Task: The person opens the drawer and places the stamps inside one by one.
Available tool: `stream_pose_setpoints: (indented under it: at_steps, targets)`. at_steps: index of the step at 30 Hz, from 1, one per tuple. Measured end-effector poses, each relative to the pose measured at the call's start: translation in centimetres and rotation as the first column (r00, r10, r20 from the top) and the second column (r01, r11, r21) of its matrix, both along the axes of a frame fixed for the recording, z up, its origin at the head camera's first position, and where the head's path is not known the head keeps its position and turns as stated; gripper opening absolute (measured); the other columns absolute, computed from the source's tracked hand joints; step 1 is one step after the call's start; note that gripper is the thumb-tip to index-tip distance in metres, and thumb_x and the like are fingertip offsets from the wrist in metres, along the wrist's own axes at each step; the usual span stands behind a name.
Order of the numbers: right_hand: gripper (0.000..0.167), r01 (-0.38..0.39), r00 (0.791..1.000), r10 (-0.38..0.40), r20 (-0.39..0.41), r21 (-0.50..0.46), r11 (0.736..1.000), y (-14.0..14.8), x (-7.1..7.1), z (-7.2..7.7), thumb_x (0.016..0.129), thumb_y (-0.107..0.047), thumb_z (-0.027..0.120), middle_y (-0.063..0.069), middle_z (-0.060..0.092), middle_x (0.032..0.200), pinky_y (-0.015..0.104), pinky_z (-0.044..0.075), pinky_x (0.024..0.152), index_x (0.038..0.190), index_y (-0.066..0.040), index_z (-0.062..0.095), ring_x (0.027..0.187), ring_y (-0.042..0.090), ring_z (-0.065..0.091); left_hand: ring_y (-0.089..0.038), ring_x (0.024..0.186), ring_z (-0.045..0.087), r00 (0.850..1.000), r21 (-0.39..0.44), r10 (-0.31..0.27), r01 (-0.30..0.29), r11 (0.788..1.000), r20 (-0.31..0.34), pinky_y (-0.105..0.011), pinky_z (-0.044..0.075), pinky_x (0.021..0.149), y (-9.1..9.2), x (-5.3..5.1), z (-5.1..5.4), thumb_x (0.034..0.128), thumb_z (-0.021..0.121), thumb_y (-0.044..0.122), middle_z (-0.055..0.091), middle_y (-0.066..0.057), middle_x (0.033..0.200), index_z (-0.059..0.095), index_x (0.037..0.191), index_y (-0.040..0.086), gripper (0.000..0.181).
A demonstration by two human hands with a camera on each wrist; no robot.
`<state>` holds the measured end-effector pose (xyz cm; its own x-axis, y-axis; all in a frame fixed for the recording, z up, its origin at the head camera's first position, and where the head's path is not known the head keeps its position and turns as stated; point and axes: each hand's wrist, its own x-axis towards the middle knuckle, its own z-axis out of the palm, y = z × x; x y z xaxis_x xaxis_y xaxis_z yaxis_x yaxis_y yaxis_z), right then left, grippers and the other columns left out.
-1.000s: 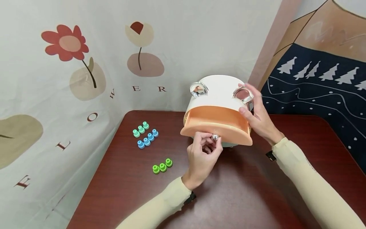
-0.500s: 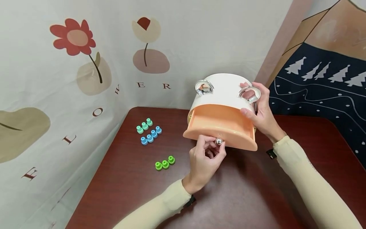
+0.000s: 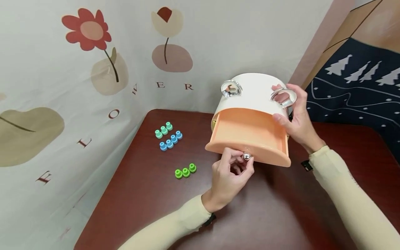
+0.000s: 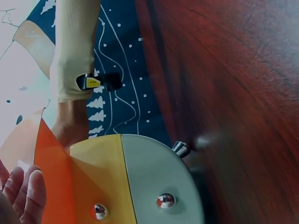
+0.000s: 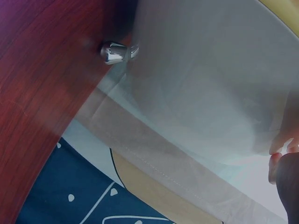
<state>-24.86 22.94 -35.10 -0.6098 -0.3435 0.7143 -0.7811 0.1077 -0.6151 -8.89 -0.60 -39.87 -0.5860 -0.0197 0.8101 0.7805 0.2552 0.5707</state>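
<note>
A small rounded drawer cabinet (image 3: pixel 256 90) with a white top and two chrome rings stands on the table. Its orange top drawer (image 3: pixel 250 130) is pulled well out. My left hand (image 3: pixel 229 178) pinches the drawer's silver ball knob (image 3: pixel 246 156) between thumb and fingers. On the cabinet's right side, my right hand (image 3: pixel 300 116) grips the body around the right ring (image 3: pixel 292 99), thumb in front. In the left wrist view, a yellow drawer (image 4: pixel 100 172) and a grey-green drawer (image 4: pixel 154 172) below it look closed, each with a silver knob.
Left of the cabinet, small pegs lie in rows on the brown table (image 3: pixel 131 194): teal pegs (image 3: pixel 164 130), blue pegs (image 3: pixel 171 140) and green pegs (image 3: pixel 185 172). A printed cloth (image 3: pixel 125 31) hangs behind the table. Chrome feet (image 5: pixel 114 52) show beneath the cabinet.
The orange drawer has come farther out toward me, with my left hand still on its knob. My right hand keeps its hold on the cabinet. The head view has shifted slightly.
</note>
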Motion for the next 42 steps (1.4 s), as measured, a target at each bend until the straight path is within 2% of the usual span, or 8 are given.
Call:
stream_pose_setpoints:
  at_steps: [5,9,17,20,23,30,37,42]
  targets:
    - [0.083,0.024,1.0,-0.024,0.0,0.021,0.999,0.7,0.1,0.7,0.092,-0.015,0.072,0.008,0.059,0.147,0.041,0.022,0.128,0.16,-0.008,0.025,0.153,0.032,0.043,-0.01,0.068,0.07,0.999,-0.047,-0.023,0.024,0.999,0.024,-0.015,0.053,0.056,-0.4,0.3,-0.1,0.0869,0.08,-0.009,0.074,-0.005,0.083,0.058,0.111,0.002,0.035]
    - [0.083,0.027,1.0,-0.028,0.015,0.034,0.999,0.6,0.1,0.5,0.091,-0.013,0.07,0.012,0.056,0.154,0.043,0.02,0.13,0.161,-0.01,0.025,0.155,0.033,0.04,-0.01,0.07,0.07,0.999,-0.088,-0.042,0.045,0.995,0.032,-0.015,0.054,0.056,-1.5,0.8,-0.5,0.0886,0.08,-0.006,0.075,-0.005,0.086,0.059,0.115,0.002,0.035]
    - [0.083,0.046,0.999,-0.046,0.006,0.058,0.997,0.8,-0.2,0.5,0.093,-0.015,0.071,0.014,0.051,0.162,0.04,0.023,0.129,0.162,-0.01,0.025,0.151,0.027,0.043,-0.013,0.066,0.067,0.999,-0.132,-0.053,0.054,0.99,0.011,-0.02,0.055,0.056,-3.7,1.0,-1.2,0.0903,0.076,-0.003,0.071,-0.003,0.085,0.066,0.1,0.006,0.017]
    - [0.083,0.047,0.999,-0.046,-0.009,0.072,0.996,0.9,-0.2,0.4,0.094,-0.016,0.071,0.014,0.052,0.162,0.037,0.027,0.127,0.162,-0.009,0.024,0.15,0.025,0.045,-0.012,0.064,0.063,0.999,-0.2,-0.043,0.045,0.979,0.011,-0.02,0.053,0.055,-4.8,0.8,-1.5,0.0903,0.075,-0.003,0.067,0.0,0.081,0.067,0.095,0.009,0.015]
    - [0.082,0.035,0.999,-0.035,-0.005,0.072,0.997,0.8,-0.2,0.1,0.096,-0.017,0.071,0.016,0.052,0.162,0.037,0.028,0.127,0.163,-0.01,0.023,0.151,0.026,0.044,-0.012,0.062,0.06,0.999,-0.307,-0.03,0.038,0.951,0.032,-0.021,0.051,0.054,-6.7,0.7,-2.0,0.0904,0.075,-0.001,0.064,0.001,0.078,0.068,0.092,0.011,0.013]
    - [0.08,0.018,1.0,-0.018,0.022,0.026,1.0,0.6,-0.4,-0.6,0.098,-0.018,0.072,0.018,0.055,0.159,0.038,0.028,0.127,0.162,-0.008,0.024,0.151,0.027,0.046,-0.016,0.077,0.061,0.986,-0.529,0.083,0.006,0.848,0.144,-0.032,0.052,0.07,-11.1,-0.1,-2.7,0.0901,0.08,0.008,0.071,0.002,0.088,0.074,0.094,0.011,0.008]
    - [0.082,0.029,0.999,-0.03,0.044,0.037,0.999,0.6,-0.2,-0.3,0.096,-0.015,0.072,0.017,0.056,0.159,0.039,0.028,0.127,0.162,-0.011,0.024,0.151,0.026,0.046,-0.032,0.1,0.062,0.953,-0.663,0.245,-0.068,0.745,0.177,-0.046,0.046,0.078,-14.0,-1.2,-3.9,0.0858,0.09,0.011,0.072,-0.009,0.104,0.074,0.107,0.004,0.027]
    - [0.083,0.027,0.996,-0.029,0.082,0.027,0.999,0.5,0.0,-0.2,0.097,-0.017,0.074,0.017,0.056,0.159,0.038,0.03,0.127,0.161,-0.007,0.022,0.151,0.024,0.047,-0.04,0.111,0.059,0.923,-0.706,0.316,-0.071,0.705,0.222,-0.052,0.048,0.083,-15.3,-1.7,-4.6,0.0838,0.094,0.012,0.071,-0.014,0.113,0.074,0.116,0.002,0.039]
